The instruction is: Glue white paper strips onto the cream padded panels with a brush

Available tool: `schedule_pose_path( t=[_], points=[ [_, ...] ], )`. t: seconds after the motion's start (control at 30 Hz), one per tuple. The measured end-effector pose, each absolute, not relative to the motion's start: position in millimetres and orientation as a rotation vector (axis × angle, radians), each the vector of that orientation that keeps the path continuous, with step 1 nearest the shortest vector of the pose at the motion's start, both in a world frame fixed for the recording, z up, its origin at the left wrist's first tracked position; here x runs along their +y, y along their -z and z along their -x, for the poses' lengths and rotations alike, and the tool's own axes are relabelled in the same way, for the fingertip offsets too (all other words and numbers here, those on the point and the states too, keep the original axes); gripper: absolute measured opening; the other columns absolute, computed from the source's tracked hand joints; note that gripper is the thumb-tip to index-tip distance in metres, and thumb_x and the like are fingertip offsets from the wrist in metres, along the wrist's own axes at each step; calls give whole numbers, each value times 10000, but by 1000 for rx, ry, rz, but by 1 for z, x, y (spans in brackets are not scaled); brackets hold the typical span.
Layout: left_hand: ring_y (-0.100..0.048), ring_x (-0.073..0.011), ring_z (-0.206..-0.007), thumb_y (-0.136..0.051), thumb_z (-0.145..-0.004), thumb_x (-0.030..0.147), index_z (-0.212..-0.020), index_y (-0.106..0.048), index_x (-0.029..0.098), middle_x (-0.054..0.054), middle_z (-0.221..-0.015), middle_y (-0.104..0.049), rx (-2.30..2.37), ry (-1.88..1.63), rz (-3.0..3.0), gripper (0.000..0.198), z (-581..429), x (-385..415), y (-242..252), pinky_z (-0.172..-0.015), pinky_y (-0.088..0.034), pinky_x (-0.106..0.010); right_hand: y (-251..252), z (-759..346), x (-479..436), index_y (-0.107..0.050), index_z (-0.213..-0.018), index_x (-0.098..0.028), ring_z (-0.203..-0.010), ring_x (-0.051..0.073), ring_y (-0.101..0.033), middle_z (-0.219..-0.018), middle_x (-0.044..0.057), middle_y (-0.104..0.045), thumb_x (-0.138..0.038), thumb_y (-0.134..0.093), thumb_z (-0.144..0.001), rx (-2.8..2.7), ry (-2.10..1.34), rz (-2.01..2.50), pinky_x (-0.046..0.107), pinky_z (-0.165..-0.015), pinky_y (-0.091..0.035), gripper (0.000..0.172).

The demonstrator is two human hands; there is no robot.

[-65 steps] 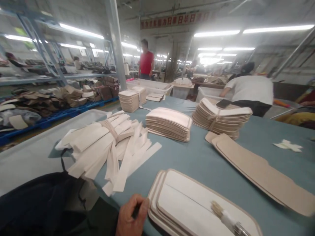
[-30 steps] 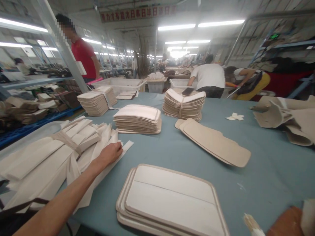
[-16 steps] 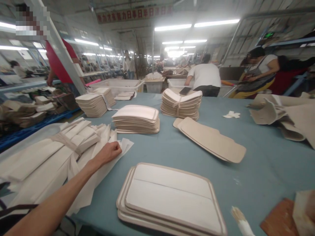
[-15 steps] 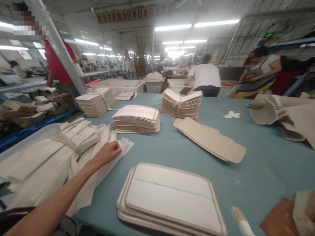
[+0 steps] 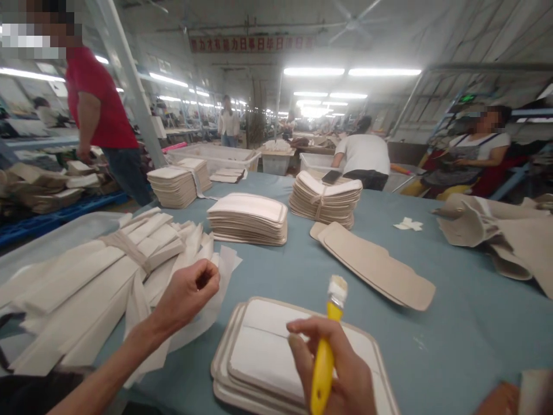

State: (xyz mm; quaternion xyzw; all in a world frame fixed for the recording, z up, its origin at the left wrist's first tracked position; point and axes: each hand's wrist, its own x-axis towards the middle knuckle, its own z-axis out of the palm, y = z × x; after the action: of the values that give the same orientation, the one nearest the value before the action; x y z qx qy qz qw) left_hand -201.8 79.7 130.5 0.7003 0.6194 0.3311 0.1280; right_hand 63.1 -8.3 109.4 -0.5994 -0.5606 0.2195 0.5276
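Observation:
My right hand (image 5: 341, 366) is closed round the yellow handle of a paintbrush (image 5: 323, 363). The white-coated bristles point up and away, and the thumb and index finger stick out to the left. Below it lies a low stack of beige panels (image 5: 268, 311) with rounded corners, the top one faced in white with a line across it. My left hand (image 5: 192, 291) has its fingers curled in, over a thin translucent sheet (image 5: 228, 268) at the edge of a pile of off-white strips (image 5: 82, 276). Whatever its fingers may hold is hidden.
Further back on the blue-green table (image 5: 268, 271) stand a white-topped panel stack (image 5: 248, 219), a tied stack (image 5: 326, 202) and another bound stack (image 5: 177, 187). Loose beige panels (image 5: 375, 262) lie right of centre, rolled material (image 5: 488, 230) at far right. Several people work beyond.
My right hand has come into view from below with the paintbrush, over the panel stack. My left hand has moved slightly nearer and lower. The person in red at left has shifted.

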Motion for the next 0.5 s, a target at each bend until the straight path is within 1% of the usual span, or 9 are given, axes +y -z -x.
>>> schedule_pose_path(
  t=[0.07, 0.1, 0.17, 0.23, 0.33, 0.4, 0.43, 0.47, 0.5],
  points=[
    [-509, -127, -580, -504, -863, 362, -715, -538, 234, 45, -629, -553, 1741, -993, -2046, 199, 190, 69, -128, -577, -397, -253, -125, -45, 17, -678, -1012, -267, -463, 159, -557, -581, -79, -585, -489, -760, -846, -1435, -626, 1385, 268, -502, -431, 288],
    [-507, -126, -578, -513, -861, 351, -709, -534, 235, 46, -627, -551, 1713, -1005, -2050, 193, 184, 64, -126, -579, -393, -255, -132, -37, 29, -653, -1020, -267, -495, 172, -579, -612, -73, -612, -459, -795, -789, -1484, -633, 1370, 271, -512, -426, 332],
    [-509, -128, -583, -528, -860, 343, -702, -533, 238, 42, -633, -555, 1657, -1024, -2050, 190, 173, 54, -123, -586, -390, -260, -142, -22, 48, -608, -1008, -262, -575, 191, -615, -701, -47, -665, -413, -802, -735, -1551, -645, 1347, 276, -561, -433, 368],
    [-519, -133, -592, -538, -856, 344, -696, -536, 239, 37, -644, -568, 1600, -1036, -2038, 191, 167, 47, -121, -597, -401, -265, -146, -12, 61, -563, -978, -261, -581, 185, -603, -701, -49, -651, -382, -726, -774, -1606, -725, 1304, 269, -568, -421, 288],
    [-556, -145, -625, -550, -867, 372, -718, -562, 239, 27, -673, -601, 1552, -1051, -1972, 200, 169, 45, -119, -632, -442, -272, -145, -7, 66, -510, -920, -265, -512, 154, -521, -602, -90, -535, -330, -580, -853, -1627, -837, 1207, 248, -529, -381, 117],
    [-631, -170, -751, -566, -883, 428, -869, -630, 232, -4, -827, -691, 1570, -1092, -1891, 206, 174, 49, -117, -728, -503, -286, -143, -7, 64, -499, -900, -262, -516, 138, -504, -615, -92, -515, -327, -561, -878, -1602, -852, 1153, 240, -531, -392, 93],
    [-669, -193, -877, -586, -875, 459, -1005, -650, 228, -33, -982, -732, 1553, -1108, -1834, 273, 177, 53, -117, -820, -529, -305, -142, -8, 62, -502, -900, -258, -534, 133, -513, -642, -86, -529, -337, -572, -887, -1580, -848, 1143, 238, -545, -410, 107],
    [-677, -218, -1034, -616, -853, 485, -1160, -634, 227, -61, -1163, -731, 1502, -1099, -1767, 401, 179, 56, -116, -931, -531, -332, -141, -9, 60, -505, -901, -254, -552, 130, -523, -665, -80, -540, -352, -585, -895, -1555, -842, 1143, 238, -558, -428, 126],
    [-648, -240, -1175, -650, -821, 499, -1291, -588, 233, -80, -1317, -692, 1424, -1060, -1697, 543, 179, 59, -117, -1028, -509, -359, -141, -11, 59, -509, -903, -251, -570, 129, -533, -685, -74, -549, -369, -596, -902, -1530, -836, 1149, 240, -571, -445, 147]
  ],
)
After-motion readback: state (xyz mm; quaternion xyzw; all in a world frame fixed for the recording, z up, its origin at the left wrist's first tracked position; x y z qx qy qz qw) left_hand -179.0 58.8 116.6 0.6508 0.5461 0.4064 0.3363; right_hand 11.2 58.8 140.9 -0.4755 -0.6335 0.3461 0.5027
